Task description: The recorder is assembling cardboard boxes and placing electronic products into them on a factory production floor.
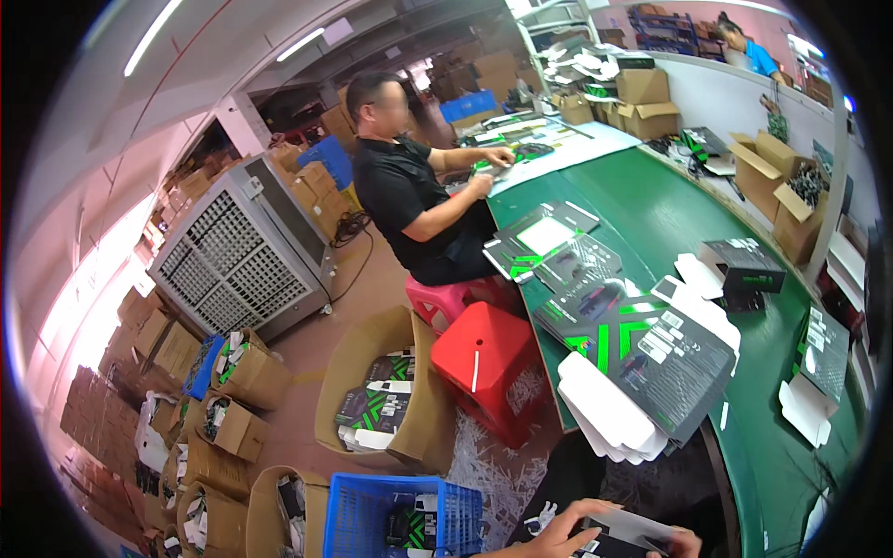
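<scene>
At the lower edge, over my lap, I hold a small black carton (603,545) with a pale flap raised along its top. My left hand (565,532) grips its left side, thumb bent toward the front. My right hand (686,543) closes on the right end, and the picture's edge cuts part of it off. Just beyond my hands, a stack of flattened black and green cartons (672,372) with white flaps overhangs the edge of the green table (642,200).
A blue crate (346,510) with cartons stands left of my hands, near a large cardboard box (332,395). Beyond are a red stool (484,344) and a seated co-worker (400,200) at the table. Folded boxes (742,265) lie at right; paper shreds (476,479) cover the floor.
</scene>
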Demonstrator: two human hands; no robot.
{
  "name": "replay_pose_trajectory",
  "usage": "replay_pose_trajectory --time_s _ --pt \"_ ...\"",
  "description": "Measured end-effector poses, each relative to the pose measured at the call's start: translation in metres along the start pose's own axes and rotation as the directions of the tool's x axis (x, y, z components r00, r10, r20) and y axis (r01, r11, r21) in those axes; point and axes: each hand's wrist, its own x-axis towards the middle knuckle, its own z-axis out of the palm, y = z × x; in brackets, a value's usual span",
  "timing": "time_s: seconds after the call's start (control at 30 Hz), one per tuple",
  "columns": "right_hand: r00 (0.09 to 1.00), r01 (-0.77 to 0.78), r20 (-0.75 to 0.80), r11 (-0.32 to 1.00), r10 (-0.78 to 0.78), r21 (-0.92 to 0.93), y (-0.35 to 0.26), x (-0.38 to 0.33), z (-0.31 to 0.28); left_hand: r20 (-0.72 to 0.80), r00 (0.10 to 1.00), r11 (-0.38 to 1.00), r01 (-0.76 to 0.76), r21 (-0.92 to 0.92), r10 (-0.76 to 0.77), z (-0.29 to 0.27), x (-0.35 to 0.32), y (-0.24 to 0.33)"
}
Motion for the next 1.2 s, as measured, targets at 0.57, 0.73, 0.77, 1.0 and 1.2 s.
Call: replay_pose_trajectory --time_s 0.57,0.73,0.77,1.0,1.2 --pt "0.938 -0.297 -0.161 0.951 0.308 0.089 -0.003 0.011 0.018 0.126 0.934 0.932 0.306 0.194 -0.333 -0.009 -0.001 0.025" --pt "0.872 -0.379 -0.189 0.867 0.452 0.324 -0.011 0.011 0.025 0.172 0.828 0.823 0.555 -0.12 -0.534 -0.015 0.007 0.02" --pt "0.864 -0.385 -0.176 0.844 0.472 0.374 -0.006 0.01 0.025 0.206 0.778 0.738 0.629 -0.246 -0.594 -0.016 0.006 0.013" --pt "0.854 -0.4 -0.128 0.793 0.505 0.459 0.0 0.008 0.017 0.261 0.848 0.854 0.504 -0.13 -0.461 -0.014 0.011 0.01" --pt "0.84 -0.457 -0.036 0.742 0.541 0.491 0.011 0.001 0.023 0.251 0.893 0.919 0.393 -0.029 -0.374 -0.019 0.002 0.019"
